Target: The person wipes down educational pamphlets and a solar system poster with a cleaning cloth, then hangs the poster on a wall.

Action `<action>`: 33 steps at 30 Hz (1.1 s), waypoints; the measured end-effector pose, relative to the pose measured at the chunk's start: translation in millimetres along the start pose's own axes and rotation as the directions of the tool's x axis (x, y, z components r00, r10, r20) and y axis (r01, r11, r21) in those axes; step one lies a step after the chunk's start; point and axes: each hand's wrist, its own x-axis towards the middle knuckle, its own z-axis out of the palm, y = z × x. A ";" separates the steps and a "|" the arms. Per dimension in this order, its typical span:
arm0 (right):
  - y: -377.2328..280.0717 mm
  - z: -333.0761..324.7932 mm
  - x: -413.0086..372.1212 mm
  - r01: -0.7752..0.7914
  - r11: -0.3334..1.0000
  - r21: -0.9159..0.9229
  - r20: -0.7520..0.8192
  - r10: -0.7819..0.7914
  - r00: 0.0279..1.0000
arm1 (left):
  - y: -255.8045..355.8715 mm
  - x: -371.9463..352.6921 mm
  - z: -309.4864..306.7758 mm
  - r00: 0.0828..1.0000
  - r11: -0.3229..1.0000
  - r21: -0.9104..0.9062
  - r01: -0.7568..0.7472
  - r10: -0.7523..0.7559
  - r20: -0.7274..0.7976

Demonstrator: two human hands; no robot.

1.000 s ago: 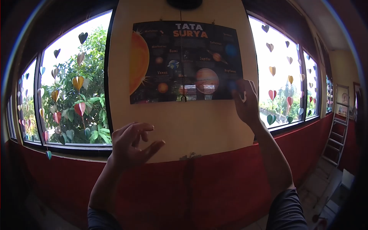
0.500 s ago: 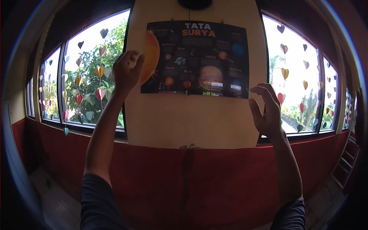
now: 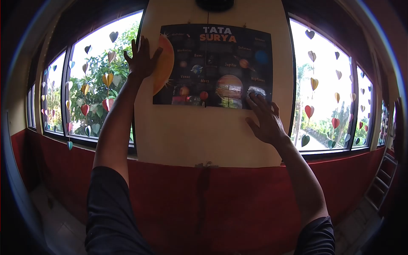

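Note:
A dark solar system poster (image 3: 212, 55) headed "TATA SURYA" hangs on the cream wall (image 3: 182, 136) straight ahead. My left hand (image 3: 143, 60) is raised with its fingers spread, at the poster's left edge beside the large orange sun. My right hand (image 3: 265, 119) is open too, its fingertips over the lower right part of the poster near "Neptunus". It looks as though the fingertips rest on the poster, and they hide part of the planet there. Neither hand grips anything.
Windows flank the wall, with strings of paper hearts (image 3: 108, 80) on the left and more paper hearts (image 3: 314, 83) on the right. A dark round object (image 3: 214, 4) is above the poster. Red lower wall (image 3: 170, 199) spans below, and a ladder (image 3: 381, 180) leans at far right.
My left hand has risen slightly and spread its fingers. My right hand has moved left onto the poster's lower right, its fingers straightening. The view has shifted slightly.

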 end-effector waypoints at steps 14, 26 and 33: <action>-51.1 2.3 -26.1 -0.030 0.971 0.236 -0.303 0.103 0.947 | 45.3 -138.0 -57.0 0.848 0.596 -0.668 -0.445 0.039 -0.529; -323.5 -11.1 -660.0 -0.522 0.293 -0.801 0.546 0.000 -0.838 | 217.9 -652.6 -104.3 -0.098 0.165 -0.671 0.723 0.986 0.136; -219.1 -207.1 -666.1 -0.407 -0.405 -0.819 0.202 0.460 -0.865 | 351.7 -719.1 -143.0 -0.333 0.219 -0.621 0.752 0.940 -0.073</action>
